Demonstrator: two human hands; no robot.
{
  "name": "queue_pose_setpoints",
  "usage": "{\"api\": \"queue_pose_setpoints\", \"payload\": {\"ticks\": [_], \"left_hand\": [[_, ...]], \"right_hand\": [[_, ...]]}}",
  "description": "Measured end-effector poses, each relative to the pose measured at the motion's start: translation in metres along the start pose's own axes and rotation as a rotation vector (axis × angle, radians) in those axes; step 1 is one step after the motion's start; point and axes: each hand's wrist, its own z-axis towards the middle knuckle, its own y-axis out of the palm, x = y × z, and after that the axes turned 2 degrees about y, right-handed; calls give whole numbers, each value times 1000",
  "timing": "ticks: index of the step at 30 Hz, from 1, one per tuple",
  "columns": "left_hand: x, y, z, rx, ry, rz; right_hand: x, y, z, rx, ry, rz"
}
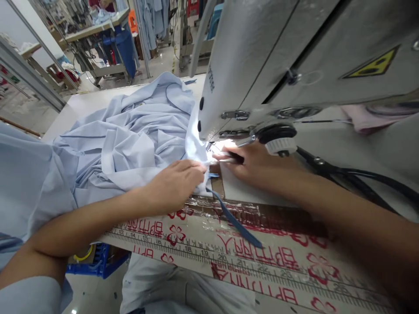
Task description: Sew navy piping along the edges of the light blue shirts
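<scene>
Sewing workshop, ruler-printed table [196, 257]. Pale blue shirt [131, 139] bunched left, edge running right toward sewing machine [248, 74]; left hand [173, 183] nearer, pinching edge; right hand [255, 165] beside dark item [236, 158], hold unclear.

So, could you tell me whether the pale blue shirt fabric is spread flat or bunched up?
Bunched: the pale blue shirt fabric lies in loose overlapping folds, gathered up to the left hand.

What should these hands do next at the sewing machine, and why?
Probably the left hand should smooth the pale blue fabric flat toward the sewing machine, because the cloth lies in bunched folds behind that hand.
</scene>
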Motion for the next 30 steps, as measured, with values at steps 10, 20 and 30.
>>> {"api": "queue_pose_setpoints", "payload": {"ticks": [10,20,30], "left_hand": [[-34,-11,7,88,-551,-1050],[-36,-18,7,13,-498,-855],[14,-1,-2,-78,58,240]], "right_hand": [[-18,9,-18,230,-264,-27],[-18,11,-17,273,-227,-32],[6,7,-24,39,-424,-30]]}}
